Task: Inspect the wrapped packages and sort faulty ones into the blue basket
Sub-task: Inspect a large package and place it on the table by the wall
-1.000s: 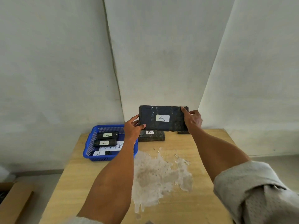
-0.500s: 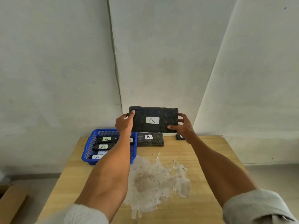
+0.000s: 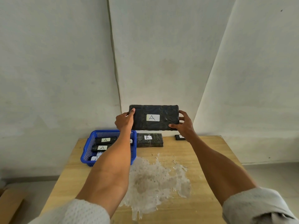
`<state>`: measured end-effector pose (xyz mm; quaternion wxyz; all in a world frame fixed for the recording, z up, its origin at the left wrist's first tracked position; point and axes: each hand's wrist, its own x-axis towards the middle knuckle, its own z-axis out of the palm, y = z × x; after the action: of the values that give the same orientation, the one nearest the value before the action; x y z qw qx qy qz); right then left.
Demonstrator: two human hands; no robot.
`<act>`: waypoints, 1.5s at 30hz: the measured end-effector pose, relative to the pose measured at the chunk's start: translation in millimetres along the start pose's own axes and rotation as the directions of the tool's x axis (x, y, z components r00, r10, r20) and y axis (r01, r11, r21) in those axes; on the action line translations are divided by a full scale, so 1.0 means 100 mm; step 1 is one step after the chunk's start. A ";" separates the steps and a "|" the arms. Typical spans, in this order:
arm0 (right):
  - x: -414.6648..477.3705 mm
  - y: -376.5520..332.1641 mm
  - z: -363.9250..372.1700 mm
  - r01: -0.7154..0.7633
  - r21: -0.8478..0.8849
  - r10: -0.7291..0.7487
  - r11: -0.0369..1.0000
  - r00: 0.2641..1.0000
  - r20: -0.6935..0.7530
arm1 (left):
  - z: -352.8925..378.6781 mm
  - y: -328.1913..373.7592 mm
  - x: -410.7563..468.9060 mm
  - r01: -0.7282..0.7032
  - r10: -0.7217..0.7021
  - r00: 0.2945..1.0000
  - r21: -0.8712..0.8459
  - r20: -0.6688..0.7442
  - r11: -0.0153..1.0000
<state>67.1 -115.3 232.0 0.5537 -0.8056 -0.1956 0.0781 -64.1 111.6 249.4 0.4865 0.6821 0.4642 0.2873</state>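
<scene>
while left hand (image 3: 123, 121) and right hand (image 3: 184, 125) hold, package (image 3: 168, 113) stays raised.

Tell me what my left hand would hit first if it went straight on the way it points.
The left hand points up and away, gripping the left end of the package. Beyond that, only the white wall shows ahead, though its depth is unclear.
</scene>
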 end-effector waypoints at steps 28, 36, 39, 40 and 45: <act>0.08 -0.32 0.08 -0.282 0.322 0.348 0.904 0.922 -0.168 | 0.05 -0.16 -0.22 0.175 -0.027 0.967 -0.585 0.252 0.792; 0.12 -0.36 0.10 -0.262 0.272 0.329 0.926 0.914 -0.239 | 0.00 -0.23 -0.24 0.103 0.087 0.962 -0.643 0.257 0.759; 0.13 -0.35 0.12 -0.265 0.272 0.333 0.925 0.911 -0.245 | -0.01 -0.23 -0.22 0.088 0.093 0.966 -0.646 0.241 0.758; 0.12 -0.35 0.13 -0.265 0.275 0.334 0.924 0.911 -0.244 | -0.01 -0.23 -0.21 0.085 0.094 0.967 -0.645 0.238 0.759; 0.14 -0.30 0.14 -0.214 0.340 0.276 0.916 0.950 -0.146 | -0.03 -0.22 -0.15 0.113 0.040 0.976 -0.656 0.214 0.746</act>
<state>68.0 -88.2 255.3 0.6789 -0.7270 -0.0232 0.1001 -80.6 100.9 230.5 0.7498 0.4819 0.2898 0.3487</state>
